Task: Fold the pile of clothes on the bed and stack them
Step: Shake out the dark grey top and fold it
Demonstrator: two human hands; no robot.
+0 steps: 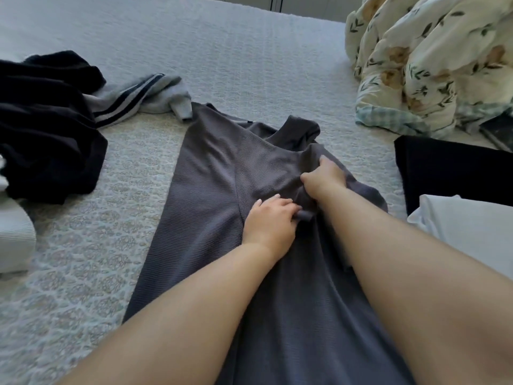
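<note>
A dark grey ribbed shirt (205,190) lies lengthwise on the bed (222,51), its left side folded flat and its collar end pointing away from me. My right hand (323,176) is shut on a bunched fold of the shirt's right sleeve area. Just below it, my left hand (270,220) pinches the sleeve's edge. To the left lies a heap of black clothes (47,129) with a grey garment with dark stripes (138,98) beside it. On the right sit a folded black garment (449,168) and a folded white one (472,232).
A crumpled floral duvet (433,59) fills the back right corner. A white ribbed item (14,234) rests at the left edge. The patterned bedspread is bare between the grey shirt and the black heap.
</note>
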